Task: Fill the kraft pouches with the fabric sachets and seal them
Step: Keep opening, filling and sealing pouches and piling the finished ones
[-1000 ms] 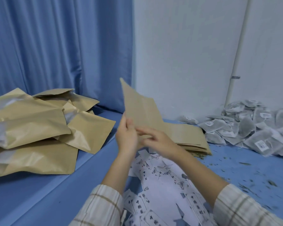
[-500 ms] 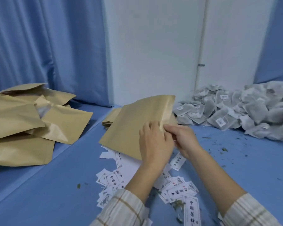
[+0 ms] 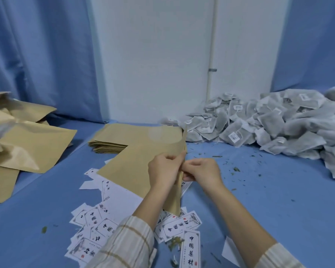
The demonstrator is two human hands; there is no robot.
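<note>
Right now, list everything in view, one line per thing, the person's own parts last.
held kraft pouch: one, tan, centre, above the labels
flat pouch stack: one stack, tan, behind the held pouch
loose pouch heap: one heap, tan, far left
fabric sachets: a large pile, grey-white, right rear
printed labels: many, white with black characters, scattered near centre
herb crumbs: scattered, green, on the cloth
table cloth: one, blue
curtains: blue, both sides
wall: white, rear
left hand: grip on the pouch's edge
right hand: grip on the same edge
</note>
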